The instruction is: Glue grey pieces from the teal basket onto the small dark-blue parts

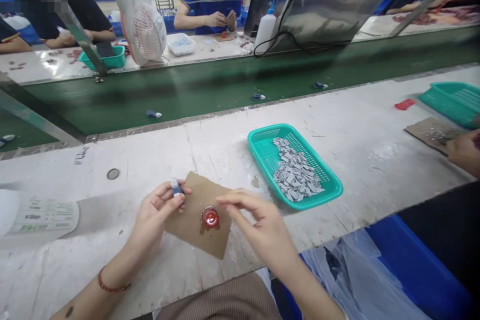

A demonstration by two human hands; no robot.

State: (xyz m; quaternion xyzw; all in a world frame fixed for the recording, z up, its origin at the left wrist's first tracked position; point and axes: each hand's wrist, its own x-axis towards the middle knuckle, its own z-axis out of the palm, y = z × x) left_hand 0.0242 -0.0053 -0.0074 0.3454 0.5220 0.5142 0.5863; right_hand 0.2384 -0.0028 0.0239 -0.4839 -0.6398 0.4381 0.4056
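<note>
My left hand (159,207) pinches a small dark-blue part with a pale, clear end (176,188) between thumb and fingers, over the left edge of a brown cardboard piece (215,247). On the cardboard sits a small red cap-like dish (210,218) with a glossy surface and wet stains around it. Just right of the dish hovers my right hand (258,222), its thumb and fingertips drawn together; whatever they hold, if anything, is too small and blurred to name. Beyond that hand stands a green basket (258,160) holding many small grey pieces (296,175).
A white bottle (41,215) lies at the left, near a round metal cap (113,174). Several blue parts (258,96) lie on the green conveyor belt (210,87). A co-worker's hand (465,152) is at the right edge. People sit opposite, beside a fan (144,25).
</note>
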